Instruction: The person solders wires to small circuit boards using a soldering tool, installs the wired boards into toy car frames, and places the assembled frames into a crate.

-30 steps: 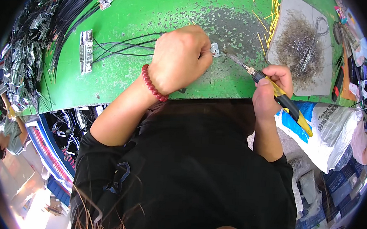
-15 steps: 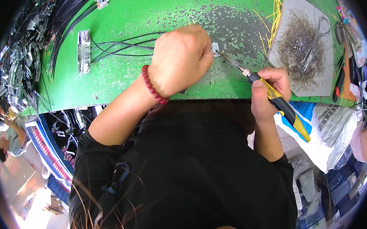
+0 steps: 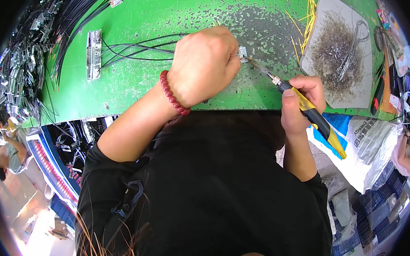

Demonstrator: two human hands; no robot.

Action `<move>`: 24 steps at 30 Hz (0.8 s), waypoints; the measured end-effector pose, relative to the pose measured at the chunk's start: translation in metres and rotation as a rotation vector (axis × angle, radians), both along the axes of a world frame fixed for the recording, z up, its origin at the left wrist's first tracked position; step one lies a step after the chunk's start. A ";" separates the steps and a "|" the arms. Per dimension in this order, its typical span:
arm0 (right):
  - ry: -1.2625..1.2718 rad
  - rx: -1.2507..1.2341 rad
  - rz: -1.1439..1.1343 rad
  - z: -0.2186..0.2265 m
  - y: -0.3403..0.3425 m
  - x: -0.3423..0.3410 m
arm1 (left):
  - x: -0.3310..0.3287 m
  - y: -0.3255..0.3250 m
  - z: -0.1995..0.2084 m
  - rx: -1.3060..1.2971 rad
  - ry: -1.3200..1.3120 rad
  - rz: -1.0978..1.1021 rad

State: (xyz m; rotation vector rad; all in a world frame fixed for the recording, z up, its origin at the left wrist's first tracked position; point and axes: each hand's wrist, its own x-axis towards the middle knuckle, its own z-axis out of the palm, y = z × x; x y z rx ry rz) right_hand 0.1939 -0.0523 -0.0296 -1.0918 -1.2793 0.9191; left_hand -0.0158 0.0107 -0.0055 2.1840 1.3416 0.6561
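My left hand (image 3: 204, 65), a red bead bracelet at its wrist, is closed and resting over the green bench top. Thin black wires (image 3: 139, 50) run from a silver metal connector part (image 3: 94, 55) on the left into its grip. Past the fingertips pokes a small silver metal piece (image 3: 243, 52); my fingers hide the rest of it. A yellow and black soldering iron (image 3: 314, 116) sits between the thumb and fingers of my right hand (image 3: 304, 98). Its dark tip points left and is at or very near the small piece; contact cannot be made out.
Grey board (image 3: 327, 88) with dark residue and thin silvery wire (image 3: 350, 57) lies on the right, beside yellow wires (image 3: 308, 22). Metal parts (image 3: 19, 81) with black wires pile up at the left. A white bag (image 3: 366, 150) hangs below the bench's right edge.
My left hand and the small metal piece have shifted very slightly to the right. The soldering iron stays almost in place, its tip still by the piece.
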 end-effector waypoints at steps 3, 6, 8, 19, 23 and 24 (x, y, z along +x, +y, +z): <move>-0.013 -0.010 0.010 0.001 0.000 0.000 | 0.000 0.000 0.000 0.001 0.005 -0.001; -0.024 -0.029 0.028 0.001 0.000 0.000 | 0.000 0.000 -0.001 0.005 0.005 0.000; -0.035 -0.015 0.035 0.000 0.001 0.001 | 0.001 -0.001 -0.002 0.007 0.003 0.004; 0.044 0.015 -0.009 -0.003 0.000 0.001 | 0.000 0.000 -0.001 0.027 0.008 0.004; 0.060 0.006 -0.010 -0.002 -0.001 0.001 | 0.001 0.000 -0.001 0.031 -0.001 -0.004; 0.059 0.010 -0.013 -0.002 -0.001 0.001 | 0.001 0.000 -0.001 0.022 0.003 -0.003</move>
